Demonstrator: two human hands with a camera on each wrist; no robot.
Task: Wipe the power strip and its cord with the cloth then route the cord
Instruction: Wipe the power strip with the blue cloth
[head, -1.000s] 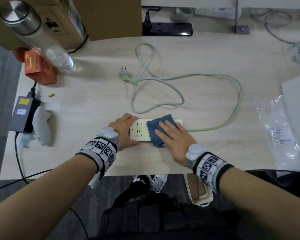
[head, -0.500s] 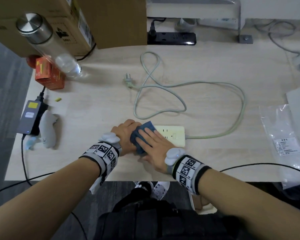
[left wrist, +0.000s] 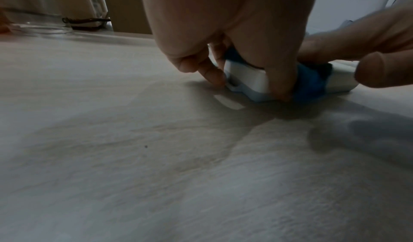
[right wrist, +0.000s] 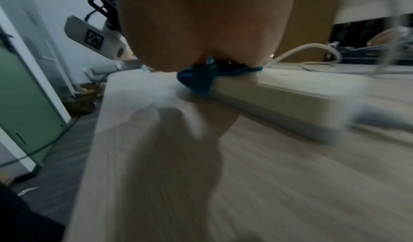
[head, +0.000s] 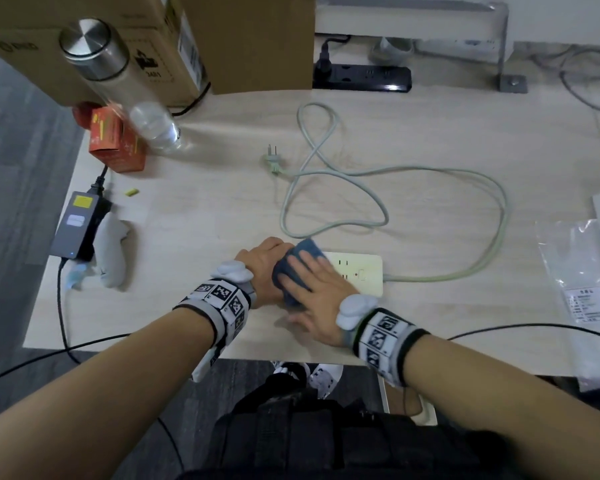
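A cream power strip (head: pixel 359 273) lies flat near the table's front edge. My left hand (head: pixel 264 263) grips its left end; in the left wrist view the thumb and fingers (left wrist: pixel 212 77) curl round that end of the strip (left wrist: pixel 248 79). A blue cloth (head: pixel 291 271) covers the strip's left half, and my right hand (head: pixel 310 284) presses it down with straight fingers. The cloth (right wrist: pixel 200 82) hangs over the strip's near side (right wrist: pixel 290 102). The pale cord (head: pixel 465 174) leaves the strip's right end, loops across the table and ends in a plug (head: pixel 273 157).
A cardboard box (head: pixel 250 39), a steel-capped glass bottle (head: pixel 118 84) and an orange carton (head: pixel 113 142) stand at the back left. A black adapter (head: pixel 78 225) and white controller (head: pixel 113 252) lie left. A black power strip (head: pixel 364 77) sits behind; a plastic bag (head: pixel 582 282) lies right.
My right hand has slid the cloth leftward along the strip, from its middle to the left end beside my left hand. The sockets at the right end now show.
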